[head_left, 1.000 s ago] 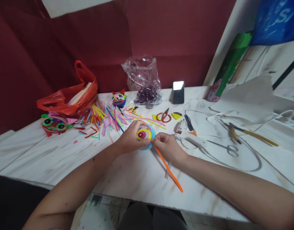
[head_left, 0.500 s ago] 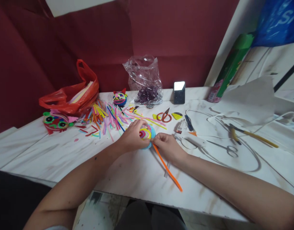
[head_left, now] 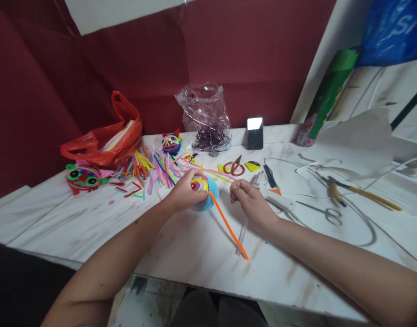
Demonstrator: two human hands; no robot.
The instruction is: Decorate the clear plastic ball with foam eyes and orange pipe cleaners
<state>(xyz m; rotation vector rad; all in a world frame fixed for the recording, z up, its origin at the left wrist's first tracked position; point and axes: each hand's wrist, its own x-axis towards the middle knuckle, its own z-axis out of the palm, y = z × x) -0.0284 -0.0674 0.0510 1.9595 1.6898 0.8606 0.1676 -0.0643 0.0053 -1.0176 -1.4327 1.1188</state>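
Most of the view is taken up by a long white tabletop w/ grey-brown marbling (head_left: pixel 194 250). At its far L, a crumpled red plastic carrier bag (head_left: pixel 95 150) is set, prob. to leave working room. A white corded glue gun (head_left: pixel 286 204) is laid beside the R hand (head_left: pixel 249 200) & partly hidden by it, presumably for quick reach. The R hand is held apart from the work, fingers curled, tips drawn together; whether anything small is pinched can't be told. By the L hand (head_left: pixel 188 190), a round ball w/ light-blue coils & yellow-pink rings (head_left: pixel 213 190) is gripped btwn thumb & fingers at table centre, apparently for steadiness. A thin, fuzzy, bright-orange strip (head_left: pixel 228 225) is met at its upper end by the L thumb, prob. pinned there vs. the ball; its lower end is left slanting toward the table edge.
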